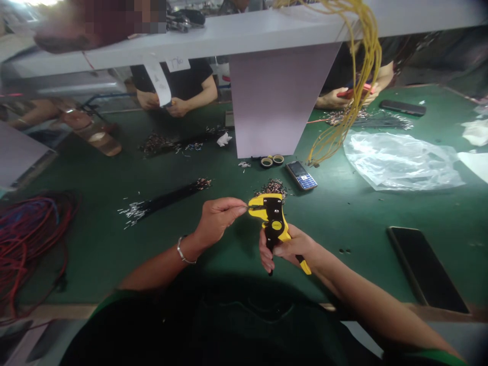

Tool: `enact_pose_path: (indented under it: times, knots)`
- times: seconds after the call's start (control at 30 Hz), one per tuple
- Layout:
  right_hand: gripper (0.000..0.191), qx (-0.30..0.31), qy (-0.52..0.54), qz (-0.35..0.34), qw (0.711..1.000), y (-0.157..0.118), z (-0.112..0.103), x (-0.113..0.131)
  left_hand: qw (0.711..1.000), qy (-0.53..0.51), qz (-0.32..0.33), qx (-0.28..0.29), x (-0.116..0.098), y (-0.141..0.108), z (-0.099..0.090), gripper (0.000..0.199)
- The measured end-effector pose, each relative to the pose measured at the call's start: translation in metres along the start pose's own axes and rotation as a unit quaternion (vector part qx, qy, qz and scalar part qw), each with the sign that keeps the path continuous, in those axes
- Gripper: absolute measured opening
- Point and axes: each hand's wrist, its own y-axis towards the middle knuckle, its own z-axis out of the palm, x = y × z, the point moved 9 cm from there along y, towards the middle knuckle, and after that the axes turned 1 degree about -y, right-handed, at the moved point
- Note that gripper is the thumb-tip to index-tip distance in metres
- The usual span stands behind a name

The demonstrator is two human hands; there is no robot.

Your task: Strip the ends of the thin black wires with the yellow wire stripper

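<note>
A yellow-and-black wire stripper point(272, 221) is clamped in the right hand point(287, 249), with the fingers closed around its handles, and is held above a green bench mat point(335, 213). The left hand point(217, 219) is kept just beside the stripper's yellow jaw end, with thumb and forefinger pinched together; anything held between them is too fine to be made out. Measured from the stripper, a small heap of cut wire pieces point(272, 188) is seen touching distance away at 12 o'clock, a long black bundle of bare-ended wires point(163, 201) at 9 o'clock, a blue-keyed mobile phone point(301, 175) at 1 o'clock, and a black smartphone point(425, 269) at 3 o'clock.
</note>
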Motion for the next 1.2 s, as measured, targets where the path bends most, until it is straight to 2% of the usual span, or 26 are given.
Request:
enact_pose_path:
  times: [0.5, 0.93, 1.2]
  knots:
    - [0.016, -0.005, -0.003, -0.003, 1.0, 0.0, 0.0, 0.0, 0.996, 0.073, 0.053, -0.008, -0.014, -0.001, -0.001, 0.011]
    - [0.014, 0.001, 0.0, -0.018, 1.0, 0.001, -0.003, -0.001, 0.991, 0.107, 0.079, -0.009, -0.018, -0.002, -0.001, 0.011]
    - [0.014, -0.021, -0.011, -0.019, 1.0, -0.001, -0.005, 0.0, 0.986, 0.131, 0.103, -0.008, -0.018, -0.001, -0.002, 0.009]
